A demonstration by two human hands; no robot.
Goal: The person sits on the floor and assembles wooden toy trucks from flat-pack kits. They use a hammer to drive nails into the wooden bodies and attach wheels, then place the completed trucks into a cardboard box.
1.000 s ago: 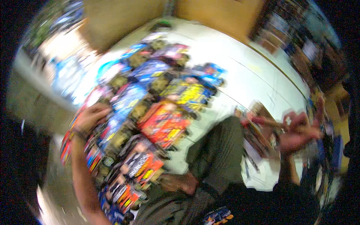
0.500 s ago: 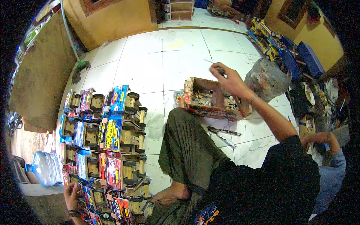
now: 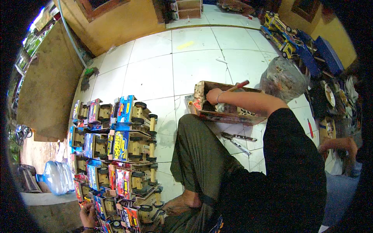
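Note:
My right hand [image 3: 213, 96] reaches down into the left part of a worn wooden box [image 3: 229, 117], which holds small loose pieces. Its fingers are hidden behind the hand and the box. A tool handle [image 3: 237, 86] of wood with a red end sticks up over the far rim, beside my forearm. At the lower left, my left hand [image 3: 88, 215] is closed, with curled fingers against the outer edge of the stacked toy trucks [image 3: 121, 145]. Whatever those fingers pinch is too small to make out. The trucks lie on their sides in rows, wooden undersides and black wheels showing.
Pliers-like and blade-like tools [image 3: 237, 139] lie on the tiles by my knee. A stuffed plastic bag [image 3: 285, 79] stands right of the box, with more toy trucks [image 3: 278, 33] behind. Another person's arm [image 3: 340, 145] is at the right. A water jug [image 3: 58, 176] sits far left.
My right hand has come down from above the floor beyond the box into it. The red-ended handle now sticks up from the box. My left hand has shifted slightly lower in the picture.

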